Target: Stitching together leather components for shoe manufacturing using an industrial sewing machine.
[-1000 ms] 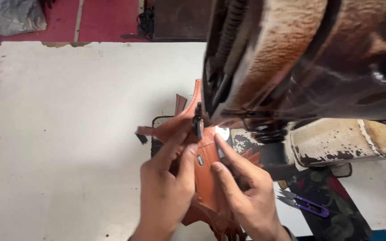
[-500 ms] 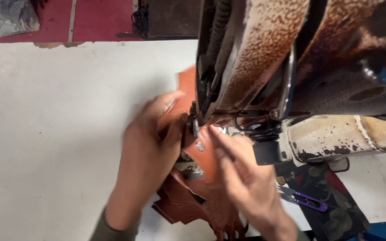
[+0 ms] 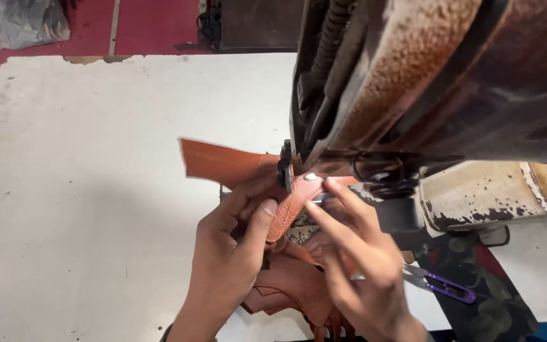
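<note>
My left hand point(image 3: 232, 253) presses on a brown leather piece point(image 3: 223, 163) that lies on the white table, thumb and fingers holding its stitched strip point(image 3: 289, 204) near the needle area. My right hand point(image 3: 356, 253) holds the same strip from the right, fingertips close to the black presser foot point(image 3: 284, 170) of the sewing machine point(image 3: 438, 82). More of the brown leather point(image 3: 292, 285) bunches up below and between my wrists. The needle itself is hidden behind the machine head.
The rusty, worn sewing machine head fills the upper right. Purple-handled thread snips point(image 3: 441, 286) lie on a dark patterned cloth point(image 3: 482, 297) at the right. The white table point(image 3: 96, 158) spreads to the left; red floor point(image 3: 147, 25) shows beyond its far edge.
The leather has been turned, so a flat flap now sticks out to the left. My left hand has shifted down and right, and both hands now pinch the strip at the presser foot.
</note>
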